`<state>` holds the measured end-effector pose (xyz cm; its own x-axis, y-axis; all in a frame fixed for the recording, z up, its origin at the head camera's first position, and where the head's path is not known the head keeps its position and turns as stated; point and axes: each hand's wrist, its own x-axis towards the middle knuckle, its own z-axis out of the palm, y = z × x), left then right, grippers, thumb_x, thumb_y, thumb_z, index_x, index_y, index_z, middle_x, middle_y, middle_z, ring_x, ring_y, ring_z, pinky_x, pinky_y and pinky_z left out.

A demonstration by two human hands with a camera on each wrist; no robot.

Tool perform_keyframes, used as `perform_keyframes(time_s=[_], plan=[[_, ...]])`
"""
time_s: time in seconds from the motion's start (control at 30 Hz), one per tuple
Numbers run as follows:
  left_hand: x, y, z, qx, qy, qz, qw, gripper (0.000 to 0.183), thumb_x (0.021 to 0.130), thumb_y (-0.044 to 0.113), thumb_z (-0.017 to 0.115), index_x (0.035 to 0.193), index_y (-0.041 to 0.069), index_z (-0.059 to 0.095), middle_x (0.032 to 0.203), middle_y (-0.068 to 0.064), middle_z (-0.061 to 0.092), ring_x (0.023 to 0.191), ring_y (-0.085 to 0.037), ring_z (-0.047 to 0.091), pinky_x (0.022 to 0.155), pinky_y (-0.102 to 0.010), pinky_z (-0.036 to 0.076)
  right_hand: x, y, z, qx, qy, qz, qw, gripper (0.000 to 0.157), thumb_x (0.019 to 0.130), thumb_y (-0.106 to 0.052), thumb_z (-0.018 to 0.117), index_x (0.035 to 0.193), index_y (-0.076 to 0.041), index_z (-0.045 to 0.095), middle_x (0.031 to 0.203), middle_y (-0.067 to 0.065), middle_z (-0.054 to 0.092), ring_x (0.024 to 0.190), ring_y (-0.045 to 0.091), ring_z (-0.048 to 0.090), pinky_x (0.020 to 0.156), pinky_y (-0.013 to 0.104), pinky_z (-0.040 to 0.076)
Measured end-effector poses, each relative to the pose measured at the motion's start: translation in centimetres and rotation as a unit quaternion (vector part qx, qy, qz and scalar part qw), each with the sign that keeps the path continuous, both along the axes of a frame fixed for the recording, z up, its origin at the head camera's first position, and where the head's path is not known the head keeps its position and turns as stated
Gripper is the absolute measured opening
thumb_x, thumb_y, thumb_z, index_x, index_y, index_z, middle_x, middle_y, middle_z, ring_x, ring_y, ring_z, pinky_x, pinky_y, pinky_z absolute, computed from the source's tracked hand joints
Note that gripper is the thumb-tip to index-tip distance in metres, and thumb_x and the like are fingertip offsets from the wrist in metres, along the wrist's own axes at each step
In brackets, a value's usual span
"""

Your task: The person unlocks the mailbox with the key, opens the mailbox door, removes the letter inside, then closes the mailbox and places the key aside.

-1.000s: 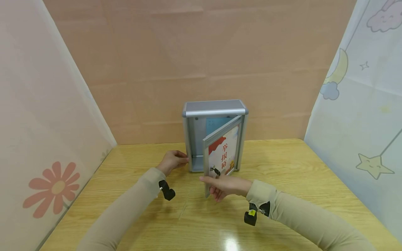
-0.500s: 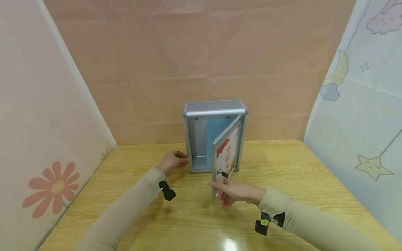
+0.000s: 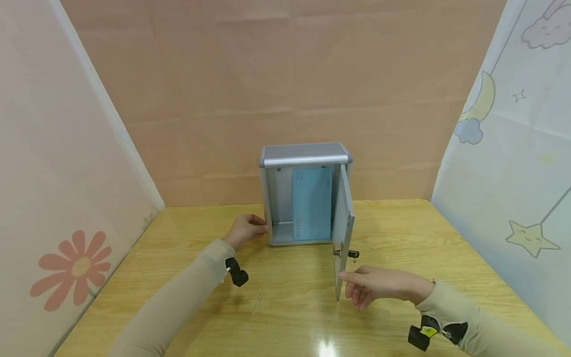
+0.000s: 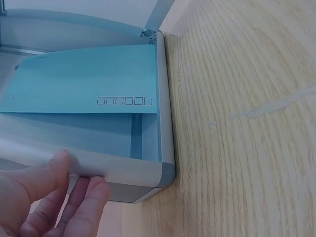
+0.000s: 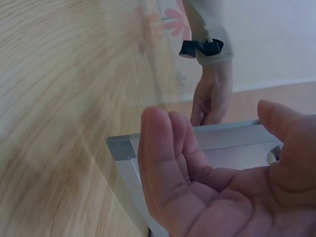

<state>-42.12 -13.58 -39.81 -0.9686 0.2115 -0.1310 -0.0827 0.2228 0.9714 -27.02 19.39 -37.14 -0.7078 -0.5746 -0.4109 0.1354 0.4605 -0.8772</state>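
Observation:
A grey metal letter box [image 3: 308, 151] stands upright on the table, its hinged door [image 3: 342, 223] swung out toward me on the right. Inside leans a light-blue envelope [image 3: 312, 203], showing a row of small printed squares in the left wrist view. My left hand [image 3: 245, 229] grips the box's left edge near the bottom, thumb [image 4: 57, 170] on the front frame, fingers bent against the side. At the door's free edge is my right hand [image 3: 379, 283], thumb tip touching the edge. Its other fingers [image 5: 165, 158] are loosely bent, spread apart from the thumb.
A black-headed key [image 3: 353, 254] sticks out from the lock on the door's outer face. The wooden table [image 3: 200, 307] ends at a tan backdrop [image 3: 214, 124]. Patterned panels [image 3: 513, 163] close off both sides. Black straps with mounts [image 3: 236, 271] are on both wrists.
The door has swung wider to the right along with my right hand, turning its printed face out of sight and uncovering the blue envelope. My left hand has stayed at the box edge.

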Motion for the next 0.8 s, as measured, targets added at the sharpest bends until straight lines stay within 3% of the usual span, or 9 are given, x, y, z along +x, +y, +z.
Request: perform_keyframes(time_s=[0.13,0.4,0.63,0.8], plan=[[-0.1,-0.1,0.0,-0.004,0.005,-0.001,1.0000,0.024,0.092,0.003,0.065,0.111,-0.009,0.059,0.107,-0.018,0.064,0.111,-0.042,0.059,0.100,-0.049,0.049,0.1,2.0,0.5,0.002,-0.001,-0.005,1.000,0.051,0.104,-0.040,0.042,0.100,0.008,0.061,0.082,0.008,0.062,0.074,0.017,0.063,0.075,0.037,0.060],[-0.2,0.0,-0.2,0.001,0.004,0.001,1.0000,0.024,0.091,0.002,0.065,0.111,-0.009,0.059,0.106,-0.018,0.064,0.107,-0.039,0.062,0.102,-0.052,0.048,-0.2,5.6,2.2,0.008,0.068,0.005,0.998,0.034,0.101,-0.024,0.050,0.107,0.009,0.053,0.094,0.011,0.057,0.090,0.021,0.060,0.083,0.034,0.057],[-0.1,0.3,-0.1,0.003,0.003,0.002,1.0000,0.025,0.091,0.002,0.065,0.112,-0.010,0.058,0.109,-0.020,0.064,0.109,-0.040,0.061,0.102,-0.051,0.047,-0.8,8.6,2.8,0.006,0.117,0.024,0.993,0.043,0.100,-0.015,0.050,0.128,0.017,0.042,0.106,0.014,0.058,0.095,0.018,0.060,0.084,0.032,0.057],[-0.1,0.5,-0.1,0.004,0.004,0.001,1.0000,0.025,0.091,0.002,0.065,0.112,-0.010,0.058,0.109,-0.020,0.063,0.108,-0.040,0.061,0.100,-0.049,0.050,-1.2,10.6,2.6,-0.003,0.117,0.016,0.993,0.051,0.100,-0.012,0.050,0.136,0.019,0.032,0.121,0.020,0.056,0.105,0.019,0.062,0.087,0.030,0.056]])
